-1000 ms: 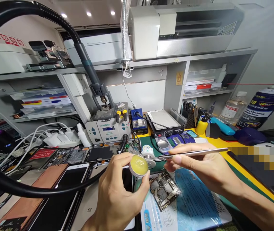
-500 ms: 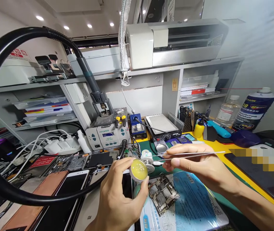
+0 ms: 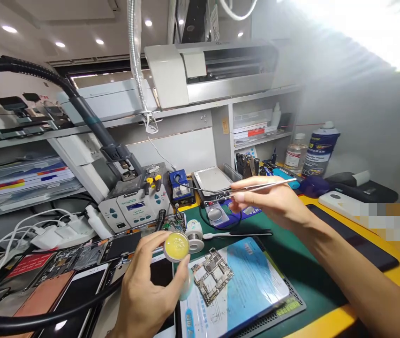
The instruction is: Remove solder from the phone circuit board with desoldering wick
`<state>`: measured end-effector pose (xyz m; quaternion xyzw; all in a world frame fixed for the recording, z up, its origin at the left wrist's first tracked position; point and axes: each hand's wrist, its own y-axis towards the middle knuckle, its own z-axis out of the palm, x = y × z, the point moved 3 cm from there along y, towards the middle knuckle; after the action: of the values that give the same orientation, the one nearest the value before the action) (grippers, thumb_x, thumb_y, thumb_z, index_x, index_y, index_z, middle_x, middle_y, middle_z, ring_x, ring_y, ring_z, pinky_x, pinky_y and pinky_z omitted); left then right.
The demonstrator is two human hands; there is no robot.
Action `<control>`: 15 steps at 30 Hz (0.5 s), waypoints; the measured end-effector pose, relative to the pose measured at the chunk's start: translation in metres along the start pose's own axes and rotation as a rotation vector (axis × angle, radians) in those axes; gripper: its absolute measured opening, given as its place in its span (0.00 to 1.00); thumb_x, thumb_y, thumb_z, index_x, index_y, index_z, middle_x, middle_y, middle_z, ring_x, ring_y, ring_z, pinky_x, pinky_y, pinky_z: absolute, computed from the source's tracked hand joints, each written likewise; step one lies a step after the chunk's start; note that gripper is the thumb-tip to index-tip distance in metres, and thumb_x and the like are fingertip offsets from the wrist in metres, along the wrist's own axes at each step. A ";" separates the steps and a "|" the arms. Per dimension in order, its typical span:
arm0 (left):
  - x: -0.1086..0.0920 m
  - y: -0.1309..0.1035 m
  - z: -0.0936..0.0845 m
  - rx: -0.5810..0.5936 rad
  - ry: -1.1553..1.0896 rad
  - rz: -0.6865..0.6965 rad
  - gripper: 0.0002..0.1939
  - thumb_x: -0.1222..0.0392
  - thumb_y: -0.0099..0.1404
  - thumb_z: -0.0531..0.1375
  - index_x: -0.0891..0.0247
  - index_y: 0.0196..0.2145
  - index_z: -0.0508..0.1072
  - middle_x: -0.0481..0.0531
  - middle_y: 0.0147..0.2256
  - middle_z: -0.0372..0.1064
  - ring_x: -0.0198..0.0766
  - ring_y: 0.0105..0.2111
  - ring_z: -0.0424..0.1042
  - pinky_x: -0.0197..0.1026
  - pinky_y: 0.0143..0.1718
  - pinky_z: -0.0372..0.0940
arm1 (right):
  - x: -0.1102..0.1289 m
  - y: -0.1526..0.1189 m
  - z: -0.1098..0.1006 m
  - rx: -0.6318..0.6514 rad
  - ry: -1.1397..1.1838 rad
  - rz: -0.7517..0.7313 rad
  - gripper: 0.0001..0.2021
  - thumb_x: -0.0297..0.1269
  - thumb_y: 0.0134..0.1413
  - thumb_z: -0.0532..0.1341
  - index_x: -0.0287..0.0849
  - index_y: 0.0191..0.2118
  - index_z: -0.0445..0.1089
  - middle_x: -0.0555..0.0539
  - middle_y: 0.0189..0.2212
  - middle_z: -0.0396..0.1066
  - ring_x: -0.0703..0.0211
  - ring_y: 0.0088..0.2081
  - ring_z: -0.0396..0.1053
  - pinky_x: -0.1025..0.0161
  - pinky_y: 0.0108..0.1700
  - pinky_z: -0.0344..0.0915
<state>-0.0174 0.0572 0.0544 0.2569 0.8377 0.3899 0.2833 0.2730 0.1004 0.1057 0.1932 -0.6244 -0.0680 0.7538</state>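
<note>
Between the thumb and fingers of my left hand (image 3: 147,281) is a small round tin of yellow paste (image 3: 176,246), its open face tilted toward me. My right hand (image 3: 273,199) pinches metal tweezers (image 3: 268,185), held above the mat with their tips pointing left. A bare circuit board (image 3: 213,276) lies on a blue and white packet (image 3: 252,286), to the right of the tin. Just behind the tin stands a solder spool (image 3: 195,243). A white-handled brush (image 3: 237,234) rests on the green mat below my right hand.
Several phones (image 3: 83,300) lie at the left, under a thick black hose (image 3: 41,320). A rework station (image 3: 138,206), a blue soldering unit (image 3: 181,185) and a flat heating plate (image 3: 212,180) stand at the back. A dark phone (image 3: 354,239) lies at the right, bottles behind it.
The view has turned right and tilted. My right hand with the tweezers has risen and moved away from the tin, toward the heating plate. The tin remains in my left hand.
</note>
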 end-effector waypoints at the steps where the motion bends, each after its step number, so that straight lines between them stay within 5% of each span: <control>1: 0.001 0.000 0.001 0.006 0.006 -0.002 0.19 0.57 0.67 0.67 0.60 0.53 0.70 0.55 0.48 0.74 0.44 0.47 0.78 0.46 0.52 0.74 | 0.002 0.002 -0.004 -0.008 0.006 -0.006 0.13 0.38 0.48 0.79 0.43 0.41 0.85 0.47 0.29 0.85 0.52 0.32 0.84 0.57 0.39 0.79; 7: -0.004 0.010 0.012 0.137 0.041 -0.007 0.23 0.51 0.68 0.66 0.59 0.56 0.68 0.55 0.47 0.77 0.47 0.44 0.80 0.49 0.48 0.77 | 0.004 0.010 -0.024 0.007 0.058 -0.023 0.11 0.35 0.52 0.77 0.39 0.40 0.81 0.50 0.28 0.82 0.55 0.33 0.83 0.55 0.41 0.80; 11: -0.028 0.023 0.025 0.304 0.000 0.065 0.19 0.49 0.70 0.64 0.59 0.55 0.70 0.55 0.48 0.76 0.46 0.46 0.79 0.50 0.47 0.76 | 0.005 0.014 -0.038 0.071 0.047 -0.014 0.06 0.32 0.65 0.70 0.37 0.45 0.77 0.50 0.34 0.80 0.57 0.36 0.81 0.54 0.42 0.80; 15: -0.057 0.030 0.045 0.441 -0.032 0.159 0.19 0.47 0.74 0.62 0.61 0.54 0.73 0.56 0.50 0.74 0.45 0.48 0.76 0.55 0.51 0.73 | 0.007 0.014 -0.046 0.159 0.058 -0.015 0.07 0.34 0.67 0.68 0.38 0.47 0.76 0.48 0.39 0.80 0.56 0.39 0.80 0.54 0.43 0.79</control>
<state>0.0595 0.0597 0.0704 0.3839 0.8752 0.2142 0.2020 0.3168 0.1197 0.1109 0.2592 -0.6042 -0.0183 0.7533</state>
